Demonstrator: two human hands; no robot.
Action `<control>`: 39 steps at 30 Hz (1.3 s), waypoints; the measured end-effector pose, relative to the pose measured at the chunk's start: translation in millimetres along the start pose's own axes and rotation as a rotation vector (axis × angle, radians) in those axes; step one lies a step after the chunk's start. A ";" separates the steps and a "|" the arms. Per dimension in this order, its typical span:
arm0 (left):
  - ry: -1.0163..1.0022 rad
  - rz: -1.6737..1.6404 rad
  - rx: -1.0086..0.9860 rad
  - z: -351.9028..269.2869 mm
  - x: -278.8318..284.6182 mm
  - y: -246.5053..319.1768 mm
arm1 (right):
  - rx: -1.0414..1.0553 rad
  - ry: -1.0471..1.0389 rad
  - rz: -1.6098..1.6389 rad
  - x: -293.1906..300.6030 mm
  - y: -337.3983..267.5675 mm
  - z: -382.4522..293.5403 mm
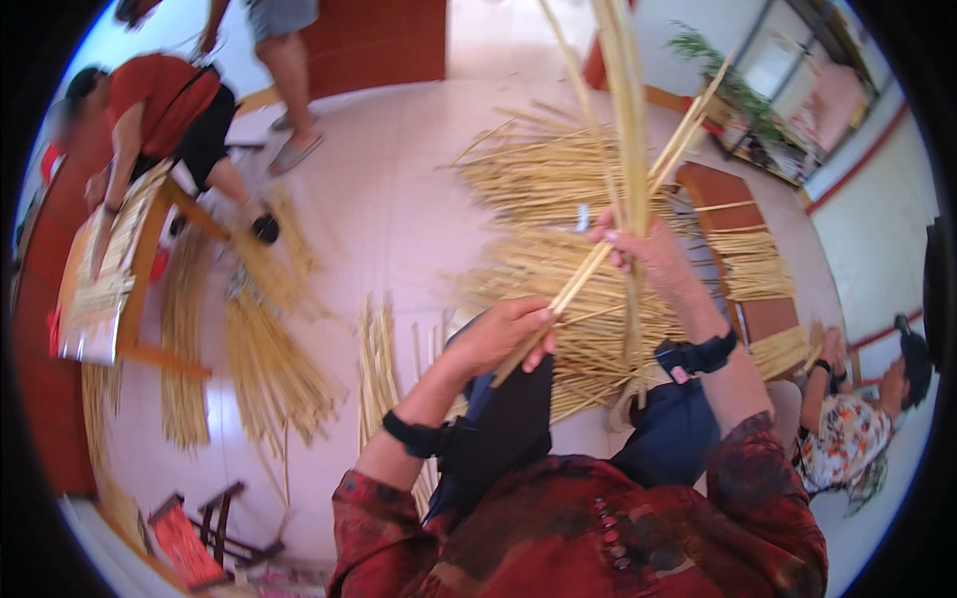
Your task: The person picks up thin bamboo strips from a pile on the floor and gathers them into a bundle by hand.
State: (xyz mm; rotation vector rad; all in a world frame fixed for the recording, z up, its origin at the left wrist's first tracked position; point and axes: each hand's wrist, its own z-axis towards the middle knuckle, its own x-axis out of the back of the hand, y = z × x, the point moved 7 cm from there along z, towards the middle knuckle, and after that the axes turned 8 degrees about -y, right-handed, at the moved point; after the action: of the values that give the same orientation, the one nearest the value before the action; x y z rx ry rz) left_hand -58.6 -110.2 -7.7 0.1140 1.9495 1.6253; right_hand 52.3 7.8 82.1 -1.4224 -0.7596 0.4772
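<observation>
My left hand (508,333) grips the lower end of a few pale straw stalks (585,278), which slant up to the right. Those stalks cross behind or through my right hand (639,247), above my right knee. Closed in that same right hand is an upright bundle of long straw stalks (626,105), its lower ends hanging below the palm. How the fingers divide the crossing stalks is partly hidden. Beneath both hands lies a large heap of loose straw stalks (598,329) on the floor.
Another straw pile (538,176) lies farther ahead. At right, a brown bench (714,194) bears straw bundles, with a seated person (848,433) beyond it. On the left, a person in red (161,97) bends over a straw-covered table (93,314). Straw bundles (277,359) and a folding stool (194,538) are nearby.
</observation>
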 end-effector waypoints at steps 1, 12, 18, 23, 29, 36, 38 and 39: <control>-0.024 -0.125 -0.027 -3.3 -7.8 -5.2 | -0.012 -0.044 0.019 -5.2 -0.7 -0.5; 0.645 -0.283 -0.096 -116.9 64.5 -78.4 | -0.076 -0.106 0.072 -48.5 12.9 12.5; 0.806 -0.571 -0.138 -180.7 94.2 -155.9 | -0.140 0.020 0.086 -13.4 39.0 9.1; 0.870 -0.634 -0.124 -206.5 99.2 -190.2 | -0.155 0.070 0.101 -2.0 58.0 5.3; 0.909 -0.633 -0.091 -213.5 103.4 -204.4 | -0.201 0.131 0.122 11.0 71.4 -3.3; 1.025 -0.556 -0.071 -226.8 107.2 -228.1 | -0.214 0.136 0.125 8.1 76.1 -4.6; 1.117 -0.436 0.021 -235.5 109.4 -238.2 | -0.222 0.146 0.115 8.8 77.4 -5.3; 1.120 -0.443 0.026 -237.7 110.3 -247.1 | -0.227 0.157 0.109 10.0 78.9 -5.6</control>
State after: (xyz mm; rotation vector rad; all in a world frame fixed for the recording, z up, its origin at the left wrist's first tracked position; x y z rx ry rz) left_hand -190.9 -332.0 -258.8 -1.3819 2.4628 1.4454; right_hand 74.4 20.2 6.4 -1.6984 -0.6264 0.3657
